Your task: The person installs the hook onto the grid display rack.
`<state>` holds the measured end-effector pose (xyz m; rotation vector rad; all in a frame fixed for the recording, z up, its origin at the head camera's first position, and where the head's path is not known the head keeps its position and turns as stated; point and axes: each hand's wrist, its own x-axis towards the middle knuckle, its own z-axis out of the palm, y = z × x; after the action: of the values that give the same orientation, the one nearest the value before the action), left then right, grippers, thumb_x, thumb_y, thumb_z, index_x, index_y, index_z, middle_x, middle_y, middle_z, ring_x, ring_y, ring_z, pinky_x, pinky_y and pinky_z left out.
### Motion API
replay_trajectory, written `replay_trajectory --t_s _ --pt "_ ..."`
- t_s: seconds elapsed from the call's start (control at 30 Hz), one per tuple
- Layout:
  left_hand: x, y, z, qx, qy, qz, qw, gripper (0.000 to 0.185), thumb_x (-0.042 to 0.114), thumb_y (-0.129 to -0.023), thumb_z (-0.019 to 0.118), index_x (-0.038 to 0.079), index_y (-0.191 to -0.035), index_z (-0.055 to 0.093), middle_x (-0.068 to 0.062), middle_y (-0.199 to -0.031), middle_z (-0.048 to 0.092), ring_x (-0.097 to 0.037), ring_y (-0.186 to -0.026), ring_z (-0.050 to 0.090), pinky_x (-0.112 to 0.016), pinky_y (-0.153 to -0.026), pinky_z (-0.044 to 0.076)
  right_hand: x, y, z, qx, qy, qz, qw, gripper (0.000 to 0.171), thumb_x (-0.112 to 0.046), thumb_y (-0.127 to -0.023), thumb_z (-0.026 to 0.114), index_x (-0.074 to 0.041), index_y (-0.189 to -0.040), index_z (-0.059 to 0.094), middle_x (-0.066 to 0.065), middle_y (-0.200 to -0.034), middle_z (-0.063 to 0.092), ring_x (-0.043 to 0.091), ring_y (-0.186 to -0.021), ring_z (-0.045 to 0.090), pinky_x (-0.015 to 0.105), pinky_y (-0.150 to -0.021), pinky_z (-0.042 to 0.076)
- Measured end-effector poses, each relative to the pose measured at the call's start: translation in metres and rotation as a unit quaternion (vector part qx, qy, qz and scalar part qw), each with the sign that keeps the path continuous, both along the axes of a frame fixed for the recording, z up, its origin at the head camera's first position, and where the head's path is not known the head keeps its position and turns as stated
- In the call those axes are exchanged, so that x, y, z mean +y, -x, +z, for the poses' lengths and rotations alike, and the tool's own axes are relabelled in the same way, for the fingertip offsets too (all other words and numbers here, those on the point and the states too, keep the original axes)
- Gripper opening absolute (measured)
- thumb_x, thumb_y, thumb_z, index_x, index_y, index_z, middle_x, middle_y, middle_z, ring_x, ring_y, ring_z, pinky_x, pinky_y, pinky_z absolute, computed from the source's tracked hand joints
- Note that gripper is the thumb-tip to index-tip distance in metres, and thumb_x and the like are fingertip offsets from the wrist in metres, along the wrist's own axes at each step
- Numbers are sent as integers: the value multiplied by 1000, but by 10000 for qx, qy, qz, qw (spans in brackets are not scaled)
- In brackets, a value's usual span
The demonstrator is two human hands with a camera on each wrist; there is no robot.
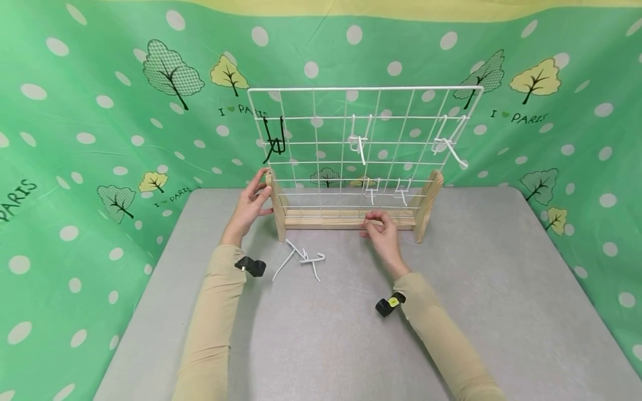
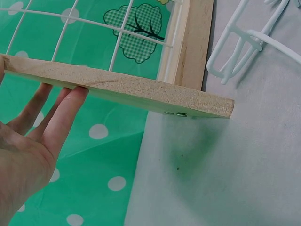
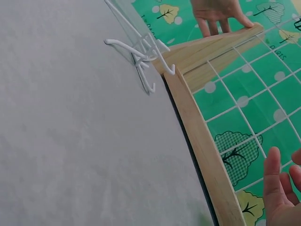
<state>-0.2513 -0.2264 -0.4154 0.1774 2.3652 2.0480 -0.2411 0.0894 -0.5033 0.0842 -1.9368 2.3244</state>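
A white wire grid panel (image 1: 366, 147) stood upright in a wooden stand (image 1: 351, 223) at the centre of the head view, on the far part of a grey table (image 1: 501, 312). The left hand (image 1: 251, 207) lay against the stand's left upright (image 1: 277, 206), its fingers (image 2: 61, 117) nearly straight and pressed on the outer face of the wood, as the left wrist view showed. The right hand (image 1: 382, 229) sat at the lower wooden rail, just right of centre, fingers curled in toward the rail; whether they pinched anything could not be told. Loose white hooks (image 1: 301, 259) lay on the table just in front of the stand, lower left of centre. More white hooks (image 1: 359, 142) hung on the grid, and one black hook (image 1: 275, 139) hung at its upper left. A green dotted backdrop (image 1: 100, 111) filled the rear.
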Motion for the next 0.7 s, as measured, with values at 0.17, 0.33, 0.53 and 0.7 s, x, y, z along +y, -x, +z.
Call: replay_trajectory --t_s 0.17,0.33,0.53,0.7 --pt "0 0 0 -14 -25 -2 10000 56 17 -104 44 19 -155 21 -26 -147 31 -42 -131 37 -62 -91 47 -3 -3 -5 -25 -6 96 10000 15 16 -89 50 15 -103 51 15 -99 53 16 -75 65 22 -62 58" --pt "0 0 -1 -3 -58 -7 10000 55 16 -104 44 19 -155 22 -26 -147 32 -43 -131 37 -62 -91 47 -6 -6 -8 -256 -226 306 9989 15 12 -91 53 14 -106 51 23 -102 55 11 -74 64 21 -63 58" --pt "0 0 -1 7 -86 -20 10000 55 16 -104 44 18 -155 22 -27 -146 32 -43 -131 37 -62 -91 47 -10 -10 -9 -449 -384 624 9963 15 10 -92 54 15 -106 53 34 -106 53 11 -74 64 22 -63 58" --pt "0 0 -1 19 -56 -14 10000 55 17 -104 44 18 -155 22 -27 -146 32 -43 -131 37 -62 -91 47 -12 -14 -12 -521 -665 1060 9908 15 10 -92 56 15 -105 53 22 -94 60 12 -73 64 29 -65 59"
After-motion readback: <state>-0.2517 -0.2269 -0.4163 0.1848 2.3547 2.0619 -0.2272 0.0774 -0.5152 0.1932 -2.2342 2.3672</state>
